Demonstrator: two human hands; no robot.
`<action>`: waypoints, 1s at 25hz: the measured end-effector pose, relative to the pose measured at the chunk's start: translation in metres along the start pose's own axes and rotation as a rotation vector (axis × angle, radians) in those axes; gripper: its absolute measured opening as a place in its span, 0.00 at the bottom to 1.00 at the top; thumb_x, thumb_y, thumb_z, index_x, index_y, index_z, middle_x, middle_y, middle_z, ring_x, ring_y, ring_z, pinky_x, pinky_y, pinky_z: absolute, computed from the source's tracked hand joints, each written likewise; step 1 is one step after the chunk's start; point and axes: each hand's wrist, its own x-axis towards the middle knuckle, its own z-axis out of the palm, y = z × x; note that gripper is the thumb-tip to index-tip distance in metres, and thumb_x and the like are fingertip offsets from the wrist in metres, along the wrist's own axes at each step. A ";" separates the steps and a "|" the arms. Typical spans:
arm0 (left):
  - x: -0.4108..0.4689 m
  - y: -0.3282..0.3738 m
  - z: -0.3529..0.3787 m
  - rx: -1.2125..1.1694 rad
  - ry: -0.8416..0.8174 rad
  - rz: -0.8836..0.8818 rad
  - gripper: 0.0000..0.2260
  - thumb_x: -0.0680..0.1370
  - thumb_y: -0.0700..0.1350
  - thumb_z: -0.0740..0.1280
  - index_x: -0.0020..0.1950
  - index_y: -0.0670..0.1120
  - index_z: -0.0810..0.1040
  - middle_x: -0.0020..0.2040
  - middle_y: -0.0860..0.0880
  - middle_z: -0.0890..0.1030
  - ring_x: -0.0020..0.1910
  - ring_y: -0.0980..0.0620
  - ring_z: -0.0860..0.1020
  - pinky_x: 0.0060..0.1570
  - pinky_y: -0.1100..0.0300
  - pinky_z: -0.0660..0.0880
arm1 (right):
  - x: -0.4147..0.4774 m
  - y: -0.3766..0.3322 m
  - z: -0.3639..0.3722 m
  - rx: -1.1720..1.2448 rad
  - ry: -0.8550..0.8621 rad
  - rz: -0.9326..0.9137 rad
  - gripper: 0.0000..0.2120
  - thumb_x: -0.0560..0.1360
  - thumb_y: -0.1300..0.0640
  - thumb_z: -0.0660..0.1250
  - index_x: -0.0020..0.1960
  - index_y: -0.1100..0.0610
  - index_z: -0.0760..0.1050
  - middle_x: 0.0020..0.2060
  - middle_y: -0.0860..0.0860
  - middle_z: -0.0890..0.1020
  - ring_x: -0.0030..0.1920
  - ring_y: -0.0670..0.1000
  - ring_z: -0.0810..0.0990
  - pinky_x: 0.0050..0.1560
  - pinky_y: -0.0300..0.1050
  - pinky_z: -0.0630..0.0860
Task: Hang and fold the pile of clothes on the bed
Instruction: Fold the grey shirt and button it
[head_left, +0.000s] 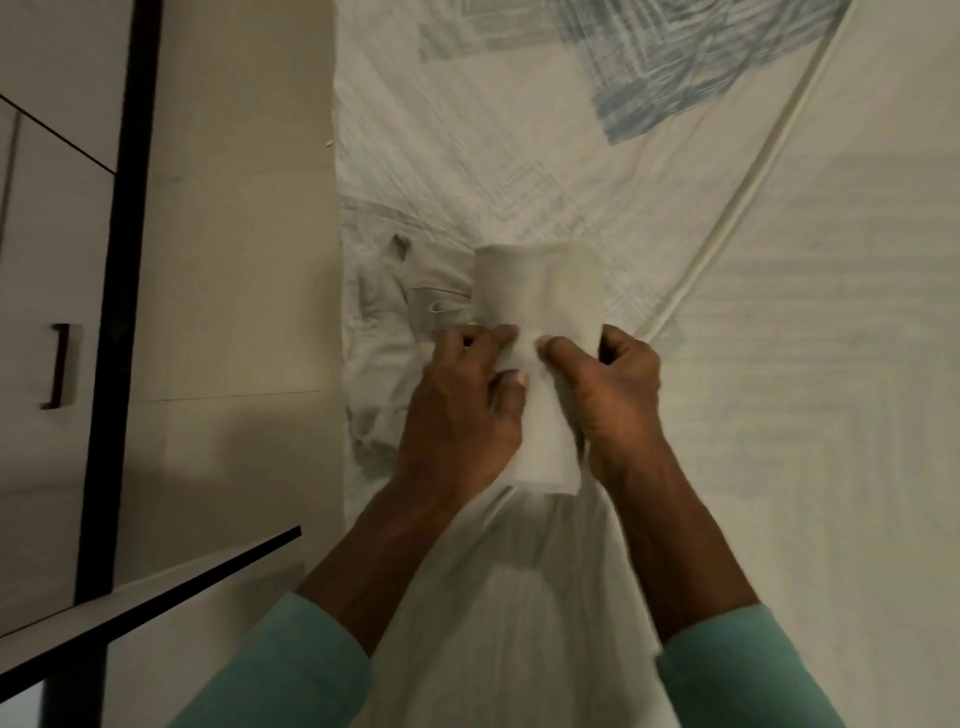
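Observation:
A narrow, folded pale grey-white garment (537, 296) lies on the bed in front of me. My left hand (460, 400) grips its left side with curled fingers, the thumb on top of the cloth. My right hand (608, 395) grips its right side the same way. Between my hands the near end of the folded piece shows. A crumpled white garment (384, 332) lies just to the left of it, by the bed's edge.
The bed sheet (753, 389) is white with faint blue-grey patterned squares, and a raised seam runs diagonally across it at the right. A beige wardrobe (234, 260) with dark trim and a drawer handle (57, 366) stands close along the bed's left side.

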 end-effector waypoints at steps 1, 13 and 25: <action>-0.002 0.012 0.004 -0.149 -0.076 -0.028 0.18 0.81 0.50 0.70 0.71 0.52 0.78 0.65 0.53 0.78 0.56 0.56 0.81 0.57 0.56 0.80 | -0.001 -0.009 -0.014 -0.084 0.072 -0.077 0.06 0.72 0.59 0.77 0.48 0.53 0.84 0.38 0.48 0.87 0.38 0.46 0.86 0.39 0.43 0.82; 0.046 0.013 -0.004 -1.090 -0.376 -0.595 0.19 0.85 0.54 0.62 0.66 0.41 0.80 0.54 0.44 0.87 0.55 0.46 0.85 0.57 0.51 0.81 | -0.035 0.004 0.013 -0.634 -0.062 -0.482 0.19 0.79 0.47 0.67 0.69 0.48 0.75 0.54 0.48 0.79 0.55 0.49 0.78 0.56 0.51 0.79; 0.052 -0.008 0.014 -0.602 -0.090 -0.650 0.15 0.82 0.44 0.67 0.69 0.47 0.75 0.60 0.48 0.84 0.57 0.48 0.83 0.60 0.47 0.81 | 0.020 0.024 -0.049 -0.223 -0.229 0.054 0.24 0.68 0.56 0.83 0.61 0.49 0.81 0.50 0.44 0.88 0.50 0.46 0.87 0.58 0.53 0.84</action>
